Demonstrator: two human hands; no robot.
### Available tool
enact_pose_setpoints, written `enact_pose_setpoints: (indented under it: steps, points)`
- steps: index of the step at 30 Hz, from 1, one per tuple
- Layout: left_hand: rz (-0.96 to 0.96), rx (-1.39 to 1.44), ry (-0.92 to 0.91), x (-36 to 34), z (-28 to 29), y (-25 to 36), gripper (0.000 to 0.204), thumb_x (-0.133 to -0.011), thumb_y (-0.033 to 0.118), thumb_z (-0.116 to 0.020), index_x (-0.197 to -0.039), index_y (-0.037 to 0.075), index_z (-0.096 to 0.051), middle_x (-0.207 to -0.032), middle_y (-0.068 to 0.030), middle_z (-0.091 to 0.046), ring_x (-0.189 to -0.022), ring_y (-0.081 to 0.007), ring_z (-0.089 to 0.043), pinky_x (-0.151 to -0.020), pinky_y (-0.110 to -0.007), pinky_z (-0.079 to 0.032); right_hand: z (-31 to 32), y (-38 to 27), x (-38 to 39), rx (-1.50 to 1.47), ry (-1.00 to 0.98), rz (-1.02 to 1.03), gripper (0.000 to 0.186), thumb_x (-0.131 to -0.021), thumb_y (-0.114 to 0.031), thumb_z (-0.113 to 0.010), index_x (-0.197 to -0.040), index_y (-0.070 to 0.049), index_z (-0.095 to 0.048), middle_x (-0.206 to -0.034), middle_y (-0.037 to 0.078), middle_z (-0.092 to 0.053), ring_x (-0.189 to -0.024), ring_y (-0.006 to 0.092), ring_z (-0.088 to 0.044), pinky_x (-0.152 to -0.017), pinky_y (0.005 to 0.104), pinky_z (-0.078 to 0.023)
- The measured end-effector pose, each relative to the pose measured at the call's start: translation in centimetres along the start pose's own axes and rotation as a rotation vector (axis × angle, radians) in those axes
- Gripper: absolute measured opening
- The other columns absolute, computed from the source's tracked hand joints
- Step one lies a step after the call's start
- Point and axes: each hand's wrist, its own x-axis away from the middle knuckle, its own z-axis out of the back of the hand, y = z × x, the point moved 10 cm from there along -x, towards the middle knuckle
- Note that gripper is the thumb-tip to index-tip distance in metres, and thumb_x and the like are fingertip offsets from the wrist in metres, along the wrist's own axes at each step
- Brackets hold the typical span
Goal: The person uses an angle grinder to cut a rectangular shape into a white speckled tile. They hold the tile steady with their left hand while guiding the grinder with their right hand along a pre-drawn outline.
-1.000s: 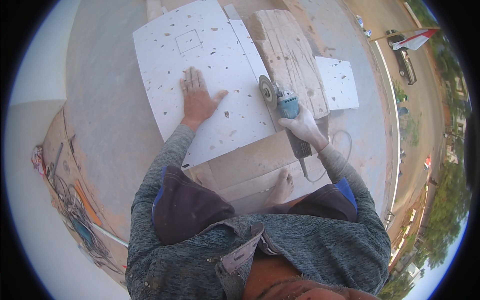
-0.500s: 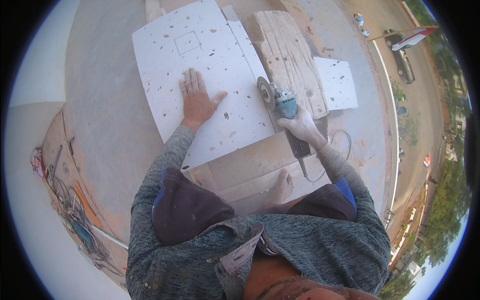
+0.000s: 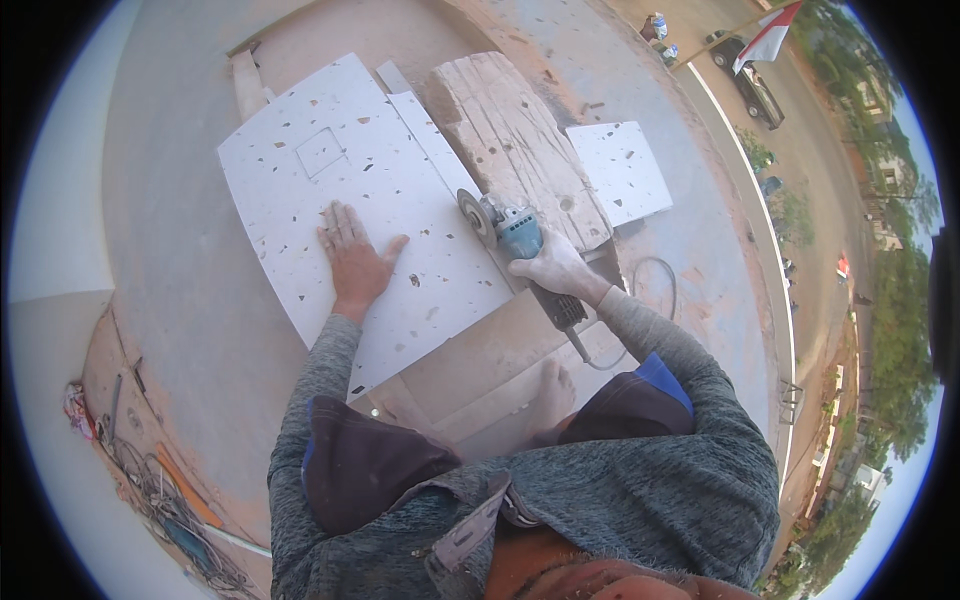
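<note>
A large white slab with scattered brown and dark chips lies in front of me, a small square outline marked on its far part. My left hand rests flat on it, fingers apart. In my right hand is a teal and black angle grinder, gripped round its body. Its round disc stands on edge at the slab's right edge; whether it touches or cuts cannot be told. A narrow white strip lies along that same edge, beyond the disc.
A scored, dusty block lies right of the slab, with a smaller speckled piece beyond it. The grinder's cord loops at the right. Tangled cables and tools lie at lower left. A low white ledge borders the road.
The whole view has shifted, so the slab, block and hands appear lower and further left. Both hands keep about the same places relative to the slab.
</note>
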Motion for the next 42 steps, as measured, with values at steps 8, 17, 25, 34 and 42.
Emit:
enact_pose_setpoints:
  steps: [8,17,25,34,42]
  points:
    - [-0.021,-0.030,0.022,0.0,-0.2,-0.1,0.121,-0.096,0.073,-0.065,-0.162,-0.020,-0.027,-0.174,-0.0366,-0.020,-0.167,-0.0446,-0.008,-0.134,-0.061,-0.002,0.3,-1.6,-0.3,-0.057,-0.018,-0.001,0.076,-0.075,-0.034,-0.082,-0.134,0.009,-0.061,-0.113,0.029,-0.075,-0.107,0.0403,-0.075,-0.097,0.0461,-0.059]
    - [-0.019,-0.002,0.031,0.2,0.0,-0.2,0.122,-0.096,0.076,-0.063,-0.162,-0.021,-0.027,-0.174,-0.0376,-0.020,-0.167,-0.0455,-0.008,-0.134,-0.061,-0.003,0.9,-3.5,0.0,-0.016,0.005,-0.003,0.070,-0.077,-0.032,-0.080,-0.131,0.009,-0.063,-0.113,0.027,-0.076,-0.108,0.0381,-0.075,-0.097,0.0454,-0.059]
    - [-0.023,-0.023,0.023,0.2,0.0,0.0,0.123,-0.097,0.076,-0.061,-0.163,-0.020,-0.024,-0.174,-0.0375,-0.019,-0.167,-0.0458,-0.007,-0.134,-0.062,-0.002,0.8,-3.0,-0.8,0.003,0.027,0.016,0.071,-0.076,-0.033,-0.080,-0.131,0.009,-0.064,-0.112,0.028,-0.076,-0.106,0.0387,-0.076,-0.096,0.0457,-0.059]
    - [-0.018,-0.005,0.031,0.2,0.0,-0.2,0.123,-0.096,0.076,-0.062,-0.163,-0.020,-0.026,-0.174,-0.0376,-0.019,-0.167,-0.0457,-0.007,-0.134,-0.062,-0.003,1.0,-4.0,-0.4,0.035,0.015,0.000,0.069,-0.076,-0.032,-0.081,-0.129,0.009,-0.065,-0.110,0.026,-0.077,-0.102,0.0370,-0.077,-0.094,0.0446,-0.060]
    - [-0.023,-0.015,0.029,0.1,0.1,0.0,0.123,-0.096,0.076,-0.062,-0.163,-0.020,-0.025,-0.174,-0.0376,-0.019,-0.167,-0.0458,-0.007,-0.134,-0.061,-0.002,0.7,-3.5,-1.6,-0.015,-0.029,-0.016,0.067,-0.076,-0.031,-0.081,-0.128,0.009,-0.065,-0.107,0.024,-0.077,-0.099,0.0348,-0.077,-0.091,0.0426,-0.060]
